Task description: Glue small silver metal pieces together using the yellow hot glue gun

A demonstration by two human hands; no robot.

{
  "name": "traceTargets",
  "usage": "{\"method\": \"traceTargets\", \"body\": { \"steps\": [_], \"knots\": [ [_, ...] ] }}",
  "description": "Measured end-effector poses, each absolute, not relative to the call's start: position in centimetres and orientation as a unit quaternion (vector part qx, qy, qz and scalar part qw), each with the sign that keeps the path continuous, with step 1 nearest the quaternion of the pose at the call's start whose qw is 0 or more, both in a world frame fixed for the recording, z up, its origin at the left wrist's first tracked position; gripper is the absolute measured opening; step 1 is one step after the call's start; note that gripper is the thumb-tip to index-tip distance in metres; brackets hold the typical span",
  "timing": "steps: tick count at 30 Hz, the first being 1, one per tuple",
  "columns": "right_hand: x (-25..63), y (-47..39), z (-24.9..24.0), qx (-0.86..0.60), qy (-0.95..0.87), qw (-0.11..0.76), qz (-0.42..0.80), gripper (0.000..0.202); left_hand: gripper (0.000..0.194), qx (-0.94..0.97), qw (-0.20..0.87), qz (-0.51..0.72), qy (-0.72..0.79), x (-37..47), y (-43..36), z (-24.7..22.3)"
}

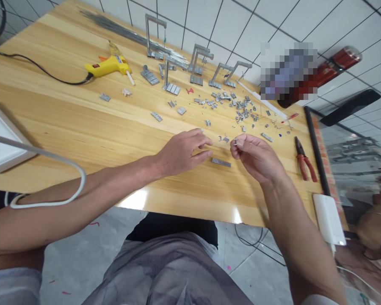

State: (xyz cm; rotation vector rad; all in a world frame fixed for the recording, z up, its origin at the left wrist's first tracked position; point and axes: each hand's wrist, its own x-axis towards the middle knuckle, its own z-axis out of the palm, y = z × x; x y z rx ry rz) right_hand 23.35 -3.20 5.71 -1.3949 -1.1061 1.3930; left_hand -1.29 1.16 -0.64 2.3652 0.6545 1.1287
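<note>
My left hand (184, 153) hovers over the table with fingers and thumb apart and nothing between them. My right hand (257, 157) pinches a tiny pale curved bit (236, 142) between thumb and forefinger; its exact kind is too small to tell. Between the two hands a flat grey strip (221, 162) lies on the wood. Just beyond it are small grey scraps (225, 139), and farther back spreads a loose pile of grey clippings (246, 108). Several grey frame-shaped models on slatted bases, one of them a tall frame (147, 36), stand along the wall.
A yellow glue gun (109, 63) lies at the back left near a bundle of thin metal rods (114, 26). Red-handled pliers (301, 160) and a white power bank (329, 218) are at the right. A red flask (333, 70) stands behind. Another person's arm (376, 224) shows at far right.
</note>
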Motion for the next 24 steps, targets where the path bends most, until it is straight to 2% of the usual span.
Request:
{"method": "traceTargets", "body": {
  "steps": [6, 12, 19, 24],
  "knots": [
    [21.0, -3.3, 5.1, -0.553, -0.417, 0.385, 0.61, 0.032, 0.034, 0.848, 0.221, 0.43, 0.218, -1.1, 1.3, -0.6],
    [20.0, -2.8, 4.7, -0.542, -0.406, 0.377, 0.631, 0.032, 0.026, 0.851, 0.224, 0.417, 0.226, -0.8, 1.3, -0.8],
    [20.2, -2.4, 4.8, -0.555, -0.401, 0.427, 0.591, 0.02, 0.012, 0.834, 0.198, 0.408, 0.315, -1.4, 2.0, -0.5],
    [20.1, -2.6, 4.3, -0.568, -0.412, 0.451, 0.551, 0.015, 0.023, 0.8, 0.172, 0.379, 0.432, -2.4, 4.3, -0.8]
  ]
}}
